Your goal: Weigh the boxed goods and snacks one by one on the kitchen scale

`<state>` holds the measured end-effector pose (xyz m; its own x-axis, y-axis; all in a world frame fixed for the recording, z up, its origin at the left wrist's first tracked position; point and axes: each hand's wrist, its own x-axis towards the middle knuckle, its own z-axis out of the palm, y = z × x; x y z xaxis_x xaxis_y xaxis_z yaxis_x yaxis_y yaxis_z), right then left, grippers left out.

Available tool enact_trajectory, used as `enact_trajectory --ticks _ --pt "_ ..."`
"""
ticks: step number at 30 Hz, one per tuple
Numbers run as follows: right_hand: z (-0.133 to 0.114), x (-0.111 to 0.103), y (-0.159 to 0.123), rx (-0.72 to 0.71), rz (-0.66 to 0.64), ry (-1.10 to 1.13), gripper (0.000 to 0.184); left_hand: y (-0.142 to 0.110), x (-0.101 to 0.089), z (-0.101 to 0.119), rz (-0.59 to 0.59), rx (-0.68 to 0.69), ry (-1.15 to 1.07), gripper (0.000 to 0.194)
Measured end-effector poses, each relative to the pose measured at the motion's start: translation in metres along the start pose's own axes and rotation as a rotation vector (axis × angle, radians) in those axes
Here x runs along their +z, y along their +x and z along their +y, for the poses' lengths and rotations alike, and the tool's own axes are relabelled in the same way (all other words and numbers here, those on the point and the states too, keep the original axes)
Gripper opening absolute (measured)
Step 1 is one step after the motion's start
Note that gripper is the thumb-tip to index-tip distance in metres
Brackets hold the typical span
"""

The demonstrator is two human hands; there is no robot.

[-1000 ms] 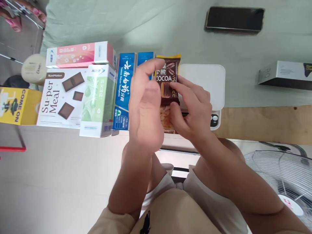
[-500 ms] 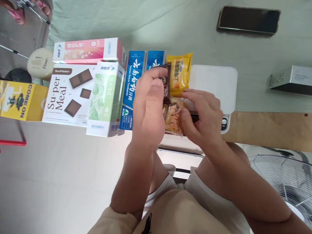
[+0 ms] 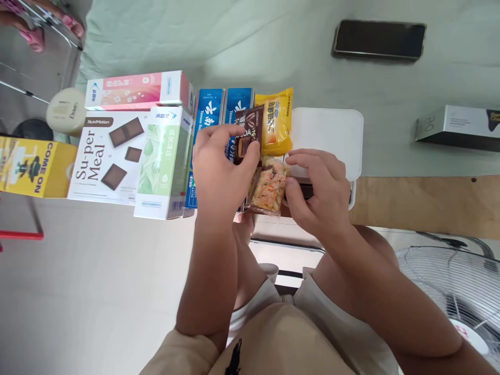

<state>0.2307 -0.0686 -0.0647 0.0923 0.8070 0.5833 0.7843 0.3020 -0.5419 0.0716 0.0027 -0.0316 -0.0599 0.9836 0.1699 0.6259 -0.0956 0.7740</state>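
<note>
A small brown packet marked COCOA (image 3: 250,127) lies tilted over the blue toothpaste boxes (image 3: 211,107). My left hand (image 3: 221,169) has its thumb and fingertips closed on its sides. Just below is a clear snack packet (image 3: 269,190) with pale, lumpy pieces inside. My right hand (image 3: 322,185) is half curled to its right, thumb and fingers apart; the thumb tip meets that packet's edge. The yellow packet (image 3: 277,122) lies above, close to my right fingertips. Behind my right hand is a white scale (image 3: 332,138), partly hidden.
To the left stand a green-white box (image 3: 160,156), a Su-per Meal box (image 3: 117,177), a pink box (image 3: 133,91), a yellow box (image 3: 50,166) and a Dove container (image 3: 64,112). A phone (image 3: 378,39) and grey-white box (image 3: 461,125) lie right; a fan (image 3: 441,281) is below.
My left hand has turned and lowered, its fingers now spread to the sides of the brown packet, which shows more of its face. The view has shifted slightly; my right hand keeps its pose.
</note>
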Motion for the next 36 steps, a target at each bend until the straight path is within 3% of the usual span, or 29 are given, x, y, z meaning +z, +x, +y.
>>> enact_trajectory --ticks 4,8,12,18,22,27,32,36 --pt "0.0 -0.001 0.0 0.01 0.002 0.013 0.021 0.005 -0.003 0.011 -0.093 -0.157 0.117 0.028" --pt "-0.001 0.002 0.0 0.03 0.002 0.023 0.02 0.005 -0.001 0.02 -0.094 -0.163 0.16 0.031" --pt "-0.001 0.003 0.0 0.027 0.0 0.024 0.019 0.004 0.004 0.013 -0.053 -0.097 0.129 0.032" --pt "-0.002 0.002 -0.001 0.065 -0.016 0.026 0.021 0.01 0.008 -0.005 0.063 0.101 -0.132 0.029" --pt "-0.004 0.003 -0.001 0.094 -0.028 0.027 0.019 0.015 0.017 0.006 -0.016 0.204 -0.205 0.023" --pt "-0.006 0.003 0.001 0.112 -0.04 0.007 0.022 0.019 0.029 0.017 -0.172 0.19 -0.191 0.016" --pt "-0.004 0.004 0.003 0.092 -0.011 -0.018 0.023 0.021 0.02 0.018 -0.272 0.199 -0.167 0.007" --pt "-0.002 0.012 0.003 0.076 -0.019 -0.136 0.037 0.018 0.017 0.017 -0.261 0.229 -0.131 0.008"
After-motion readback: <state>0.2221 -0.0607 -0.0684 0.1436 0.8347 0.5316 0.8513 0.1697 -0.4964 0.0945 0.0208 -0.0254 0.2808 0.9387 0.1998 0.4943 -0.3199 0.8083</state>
